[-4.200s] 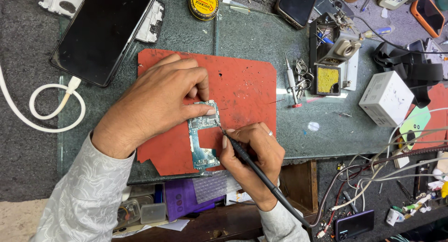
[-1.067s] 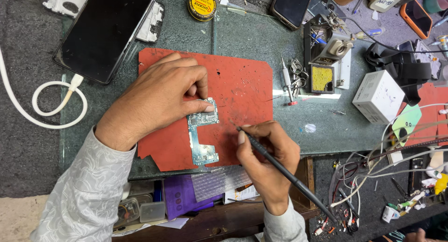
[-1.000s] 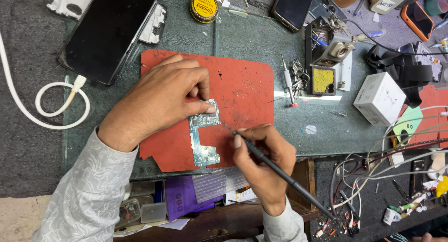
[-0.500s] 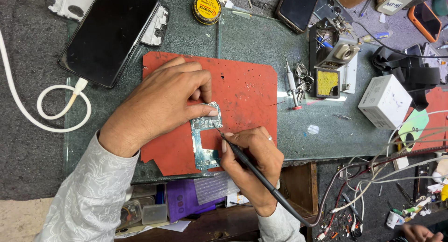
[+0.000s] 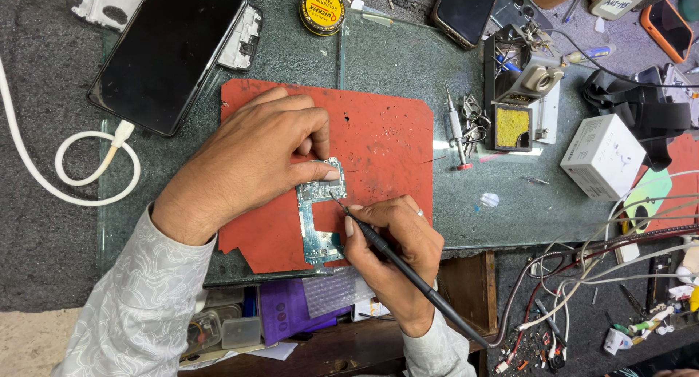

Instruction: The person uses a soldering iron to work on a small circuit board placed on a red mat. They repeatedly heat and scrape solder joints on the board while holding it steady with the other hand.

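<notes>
Step in hand, as I read it: soldering work on the circuit board (image 5: 319, 215), iron tip at the board's upper right part. My left hand (image 5: 251, 159) pins the board's top edge against the red mat (image 5: 386, 144), fingers (image 5: 320, 175) pressed together on it, thumb hidden under the palm. My right hand (image 5: 389, 249) has its fingers clamped on the black soldering iron (image 5: 408, 271) in a pen grip, with the tip touching, or just above, the board; I can't tell which.

The board lies flat on the mat, near the mat's lower middle, long side running toward me. It sits between both hands, the left on its top end and the right just beside its right edge.

Next move, my judgement: it calls for a steady tip and firm downward pressure from the left so the board doesn't slide.

Around the mat: a dark phone (image 5: 167, 53) above its left corner, a round yellow tin (image 5: 322, 9) above its top edge, an iron stand with yellow sponge (image 5: 513, 104) to its right, and a white box (image 5: 603, 157) farther right. All on the glass surface (image 5: 466, 202).
</notes>
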